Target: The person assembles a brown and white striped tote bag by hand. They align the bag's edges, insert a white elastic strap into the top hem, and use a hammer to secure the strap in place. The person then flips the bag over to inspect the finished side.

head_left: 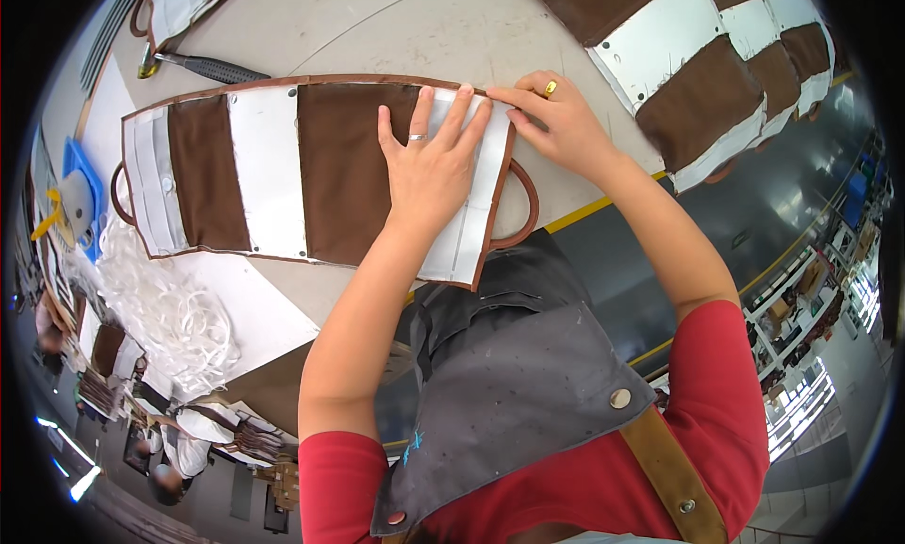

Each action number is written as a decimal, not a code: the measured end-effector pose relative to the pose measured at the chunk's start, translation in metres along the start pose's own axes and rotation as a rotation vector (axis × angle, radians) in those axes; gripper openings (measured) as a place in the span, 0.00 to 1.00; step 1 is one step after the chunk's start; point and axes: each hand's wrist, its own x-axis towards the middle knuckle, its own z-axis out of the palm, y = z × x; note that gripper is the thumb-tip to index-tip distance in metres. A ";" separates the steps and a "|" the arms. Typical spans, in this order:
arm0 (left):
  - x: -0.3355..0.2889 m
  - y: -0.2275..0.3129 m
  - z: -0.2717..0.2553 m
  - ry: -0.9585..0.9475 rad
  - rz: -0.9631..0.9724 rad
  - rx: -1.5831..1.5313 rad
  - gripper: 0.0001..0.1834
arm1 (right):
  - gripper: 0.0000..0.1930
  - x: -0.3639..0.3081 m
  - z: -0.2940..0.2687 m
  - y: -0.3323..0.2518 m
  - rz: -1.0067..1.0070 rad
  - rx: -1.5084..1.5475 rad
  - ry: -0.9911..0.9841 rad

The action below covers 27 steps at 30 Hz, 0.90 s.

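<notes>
A big pale table point(500, 40) is in front of the person. A striped brown and white piece point(344, 167) lies on it, near the edge. A heap of thin white strips point(179, 308) sits near its left end. The left hand point(432, 172) rests on the piece with its fingers spread wide, gripping nothing. The right hand point(566, 124) touches the top right corner with bent fingers, but I cannot tell if it pinches. Near it is a brown loop handle point(534, 200)
</notes>
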 end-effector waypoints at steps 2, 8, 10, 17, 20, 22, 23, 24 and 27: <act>0.000 0.000 0.000 -0.002 0.001 -0.001 0.25 | 0.19 -0.003 0.001 0.004 -0.009 -0.002 -0.023; 0.000 0.001 -0.001 -0.016 0.010 0.010 0.24 | 0.20 0.000 -0.003 -0.001 -0.036 -0.092 -0.061; 0.000 0.000 -0.002 -0.028 0.013 0.014 0.23 | 0.20 -0.003 0.000 0.002 -0.086 -0.136 -0.051; 0.000 -0.005 -0.003 -0.025 0.029 -0.001 0.26 | 0.22 -0.002 0.002 0.002 -0.063 -0.106 -0.005; 0.001 -0.008 -0.003 -0.033 0.043 -0.028 0.26 | 0.24 -0.001 -0.001 -0.001 -0.083 -0.205 -0.053; 0.001 -0.009 -0.004 -0.041 0.053 -0.035 0.26 | 0.22 -0.003 0.000 0.000 -0.107 -0.265 -0.056; 0.001 -0.010 -0.003 -0.042 0.057 -0.033 0.26 | 0.21 -0.003 0.001 0.001 -0.118 -0.295 -0.057; 0.001 -0.010 -0.003 -0.041 0.061 -0.031 0.27 | 0.20 -0.004 0.001 0.001 -0.117 -0.306 -0.064; 0.005 -0.010 -0.010 -0.064 0.078 0.034 0.26 | 0.17 -0.004 0.002 0.002 -0.113 -0.311 -0.062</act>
